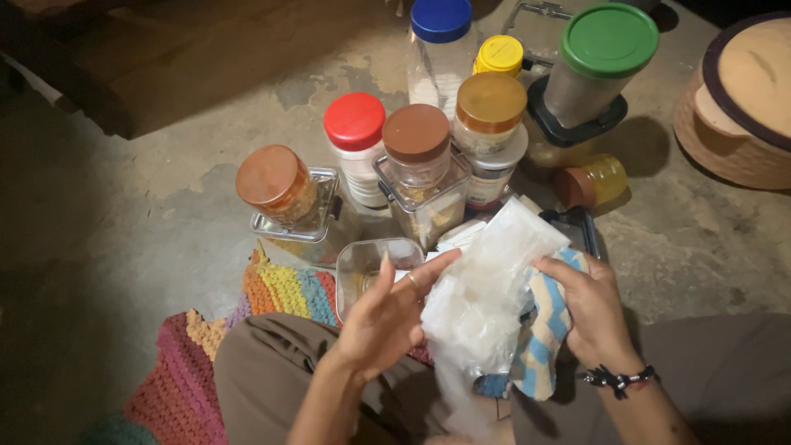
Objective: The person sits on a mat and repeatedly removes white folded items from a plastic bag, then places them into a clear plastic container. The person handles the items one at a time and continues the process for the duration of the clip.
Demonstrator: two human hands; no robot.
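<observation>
My left hand (387, 317) presses its fingertips against the side of a clear plastic bag of white powder (486, 288), a ring on one finger. My right hand (589, 309), with a dark beaded bracelet at the wrist, grips the bag's other side together with a blue, yellow and white striped cloth (540, 338). The bag stands tilted between both hands above my lap. Just beyond my left hand sits an open clear square container (362, 264).
Several lidded jars stand on the concrete floor ahead: red lid (354, 124), brown lid (416, 136), orange lid (272, 181), blue lid (441, 25), green lid (606, 41). A small yellow jar (593, 183) lies tipped. A crocheted rainbow mat (247, 321) lies at left, a round basket (737, 99) at right.
</observation>
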